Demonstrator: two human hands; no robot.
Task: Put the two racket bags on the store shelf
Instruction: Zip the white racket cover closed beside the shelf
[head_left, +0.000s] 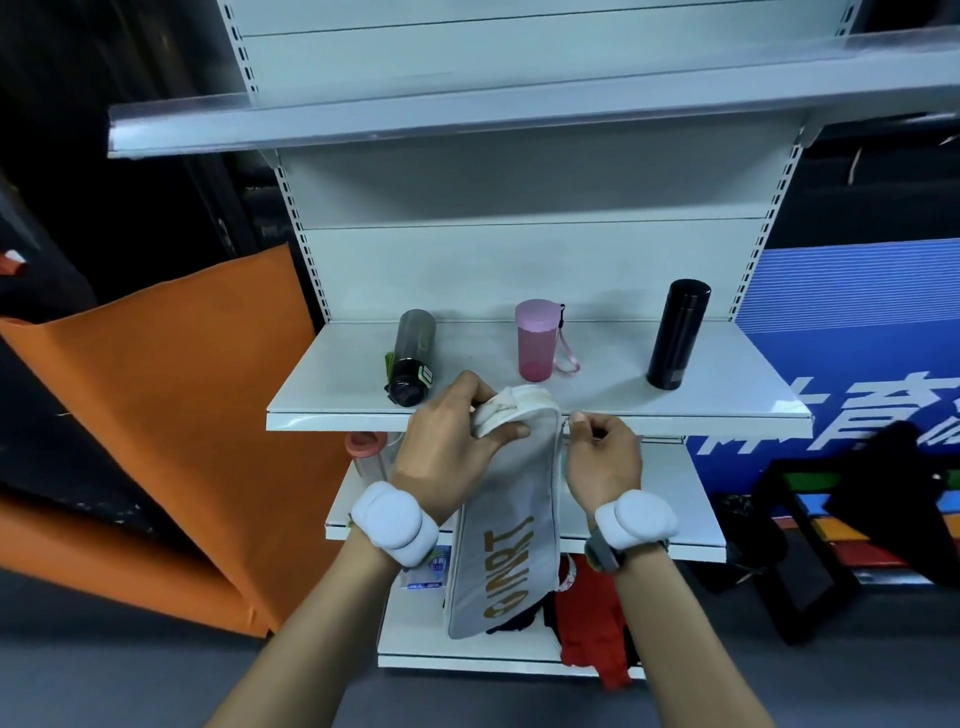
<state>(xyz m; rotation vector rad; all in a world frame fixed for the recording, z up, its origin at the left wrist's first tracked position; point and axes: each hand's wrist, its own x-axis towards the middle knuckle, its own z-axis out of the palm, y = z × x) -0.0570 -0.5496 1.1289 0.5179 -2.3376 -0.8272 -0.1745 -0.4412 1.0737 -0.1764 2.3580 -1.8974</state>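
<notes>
**A soft, light bag held by its top end at the shelf's near edge**

The white metal store shelf fills the middle of the view, and its middle board carries three bottles along the far side: a dark translucent one lying tilted at the left, a pink translucent cup with a strap in the middle, and a tall black flask upright at the right.

The long, pale grey fabric racket bag with gold lettering hangs in the air just in front of that board's near edge, its top level with the edge and its length dropping toward the lower shelves. It looks light and limp: the cloth sags and its top is bunched into white folds. It should bend wherever it is unsupported, so a hold at both ends, or a flat hand under the middle, would likely serve better than one pinch. The weave looks matte, not slippery, and nothing about it seems fragile.

The left hand is closed around the bunched top. The right hand pinches something small at the bag's right edge, perhaps a zip pull; I cannot tell for sure.

Only one bag is clearly in view.
</notes>
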